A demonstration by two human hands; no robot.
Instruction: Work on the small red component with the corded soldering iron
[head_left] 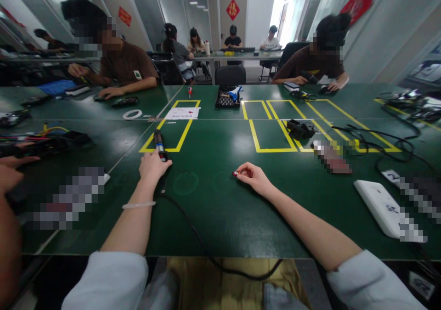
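My left hand (153, 165) is closed round the near end of a black cylindrical tool (158, 140) with a blue and silver band, which lies on the green table. Its exact kind I cannot make out, and my fingers cover part of it. A black cord (186, 218) runs from beside my left wrist over the table's front edge. Just above the tabletop, my right hand (255, 177) pinches a small red and white piece (236, 173), too small to identify.
Yellow tape outlines (272, 150) mark the green table (213, 218). Beyond lie a black bit tray (222, 99) with a blue and white item, a paper sheet (182, 113) and a tape roll (132, 114). Cables and a white power strip (379, 204) sit at right. Co-workers sit around.
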